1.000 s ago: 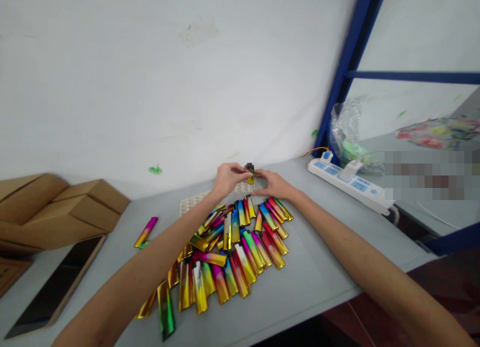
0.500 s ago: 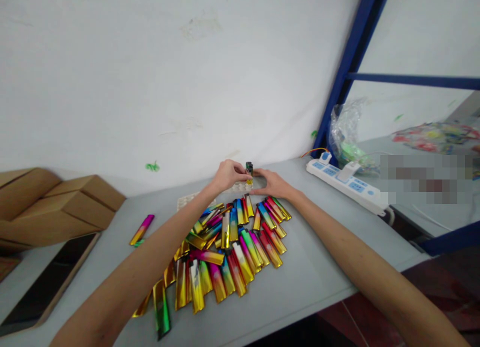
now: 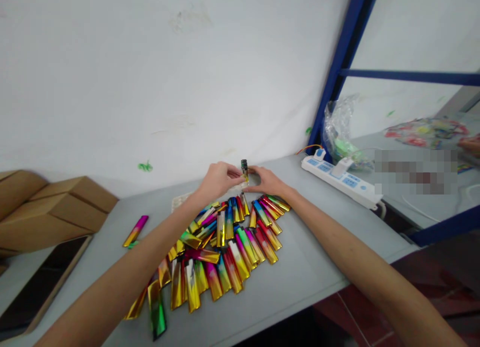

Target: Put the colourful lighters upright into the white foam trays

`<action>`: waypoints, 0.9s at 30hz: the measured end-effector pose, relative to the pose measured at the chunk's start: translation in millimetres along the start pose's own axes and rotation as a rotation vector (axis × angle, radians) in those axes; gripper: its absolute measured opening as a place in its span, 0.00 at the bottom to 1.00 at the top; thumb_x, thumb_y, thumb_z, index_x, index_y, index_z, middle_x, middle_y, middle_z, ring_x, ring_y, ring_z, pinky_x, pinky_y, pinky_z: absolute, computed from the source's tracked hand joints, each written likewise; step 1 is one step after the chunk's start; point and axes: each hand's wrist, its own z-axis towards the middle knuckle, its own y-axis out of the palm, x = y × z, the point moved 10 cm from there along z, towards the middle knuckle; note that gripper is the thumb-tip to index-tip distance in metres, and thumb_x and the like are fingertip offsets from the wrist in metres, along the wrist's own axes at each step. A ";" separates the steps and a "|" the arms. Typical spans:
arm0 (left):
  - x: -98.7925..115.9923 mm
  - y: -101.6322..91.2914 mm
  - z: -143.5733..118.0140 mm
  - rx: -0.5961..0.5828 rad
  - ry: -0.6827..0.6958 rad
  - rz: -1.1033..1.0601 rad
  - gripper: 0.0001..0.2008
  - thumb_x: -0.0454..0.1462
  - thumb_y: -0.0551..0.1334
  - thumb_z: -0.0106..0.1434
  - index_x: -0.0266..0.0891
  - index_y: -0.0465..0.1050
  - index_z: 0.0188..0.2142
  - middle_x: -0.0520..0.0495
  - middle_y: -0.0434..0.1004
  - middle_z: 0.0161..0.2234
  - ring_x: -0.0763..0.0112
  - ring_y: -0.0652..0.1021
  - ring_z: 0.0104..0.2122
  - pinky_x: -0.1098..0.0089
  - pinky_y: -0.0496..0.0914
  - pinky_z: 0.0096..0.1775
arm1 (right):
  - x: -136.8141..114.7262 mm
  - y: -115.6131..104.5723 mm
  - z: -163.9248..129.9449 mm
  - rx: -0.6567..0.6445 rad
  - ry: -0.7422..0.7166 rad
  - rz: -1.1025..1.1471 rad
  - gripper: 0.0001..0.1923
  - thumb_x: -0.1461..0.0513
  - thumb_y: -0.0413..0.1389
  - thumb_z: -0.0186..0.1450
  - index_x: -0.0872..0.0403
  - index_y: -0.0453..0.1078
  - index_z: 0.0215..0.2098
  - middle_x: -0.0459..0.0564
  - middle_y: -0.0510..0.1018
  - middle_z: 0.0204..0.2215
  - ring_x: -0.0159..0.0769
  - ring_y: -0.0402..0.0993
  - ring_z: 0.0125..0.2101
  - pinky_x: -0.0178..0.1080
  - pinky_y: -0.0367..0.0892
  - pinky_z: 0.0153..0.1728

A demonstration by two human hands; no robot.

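Observation:
Many shiny lighters (image 3: 232, 257), gold fading into pink, red, blue or green, lie in a loose heap on the grey table. Behind the heap is a white tray with holes (image 3: 182, 202), partly covered by my left arm. My left hand (image 3: 221, 179) pinches a lighter (image 3: 244, 171) that stands upright at the tray's right end, its dark top showing above the fingers. On the other side of that lighter, my right hand (image 3: 270, 181) curves with thumb and fingers apart around the tray's end. Whether it touches the tray or a lighter is hard to see.
Cardboard boxes (image 3: 56, 207) stand at the left, with a dark flat panel (image 3: 45, 282) in front. A single lighter (image 3: 135, 230) lies apart. At the right are a white power strip (image 3: 341, 182), a clear plastic bag (image 3: 339, 132) and a blue metal frame (image 3: 333, 72). Another person's hand (image 3: 470, 146) shows far right.
The whole view has shifted slightly, so things sit a little further left. My hands keep nearly the same pose around the upright lighter. At far right another person's hand has come into view.

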 end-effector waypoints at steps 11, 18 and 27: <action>83.1 75.3 -53.9 -0.194 0.252 0.327 0.13 0.41 0.69 0.64 0.38 0.82 0.46 0.38 0.84 0.44 0.50 0.80 0.46 0.54 0.73 0.49 | 5.3 2.4 2.9 0.003 0.017 -0.019 0.36 0.62 0.66 0.58 0.59 0.66 0.63 0.63 0.77 0.58 0.51 0.76 0.55 0.50 0.67 0.59; 91.6 107.0 -62.2 -0.224 0.414 0.485 0.12 0.42 0.63 0.70 0.38 0.81 0.45 0.40 0.81 0.43 0.52 0.76 0.51 0.53 0.67 0.56 | 4.4 -0.9 3.2 0.022 0.040 0.009 0.38 0.63 0.69 0.56 0.57 0.66 0.63 0.61 0.78 0.57 0.51 0.76 0.55 0.50 0.67 0.59; 91.2 112.4 -54.4 -0.399 0.521 0.453 0.16 0.27 0.56 0.66 0.39 0.81 0.45 0.40 0.79 0.44 0.57 0.77 0.49 0.58 0.68 0.54 | 9.8 -0.1 5.6 0.026 0.072 0.007 0.31 0.68 0.63 0.60 0.56 0.68 0.62 0.57 0.79 0.57 0.46 0.77 0.55 0.48 0.68 0.60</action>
